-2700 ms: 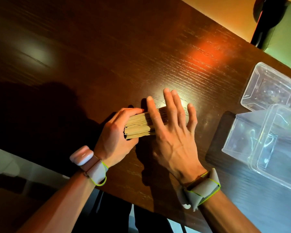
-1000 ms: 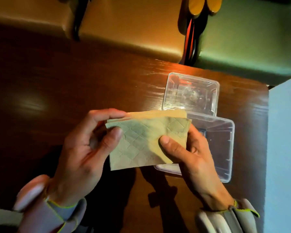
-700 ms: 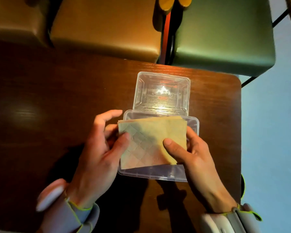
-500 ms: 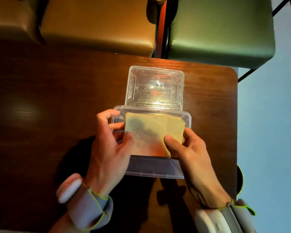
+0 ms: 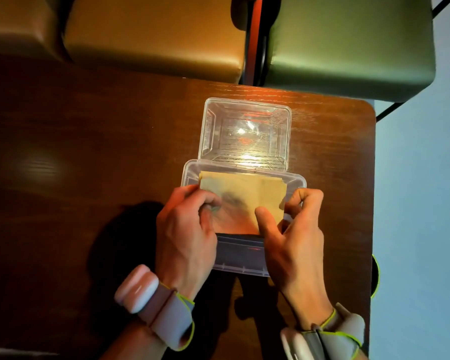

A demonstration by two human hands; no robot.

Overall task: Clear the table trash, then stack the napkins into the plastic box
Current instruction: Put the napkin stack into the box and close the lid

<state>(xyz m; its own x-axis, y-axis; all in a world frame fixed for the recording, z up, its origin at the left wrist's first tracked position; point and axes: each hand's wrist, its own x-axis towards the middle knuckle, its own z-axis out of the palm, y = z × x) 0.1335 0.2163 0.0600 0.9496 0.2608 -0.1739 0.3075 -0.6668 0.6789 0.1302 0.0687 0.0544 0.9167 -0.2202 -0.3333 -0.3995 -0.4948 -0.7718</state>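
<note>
A stack of tan napkins (image 5: 244,196) is gripped at either edge by the left hand (image 5: 186,229) and right hand (image 5: 294,235), fingers closed on it, inside the clear plastic box (image 5: 240,263) on the table (image 5: 102,152).

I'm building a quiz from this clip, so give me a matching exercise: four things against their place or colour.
1. napkin stack
2. empty clear container
3. left chair seat
4. right chair seat

a. green
b. on the table just beyond the plastic box
c. tan-brown
d. held by both hands in the plastic box

Pairs: 1-d, 2-b, 3-c, 4-a
</note>
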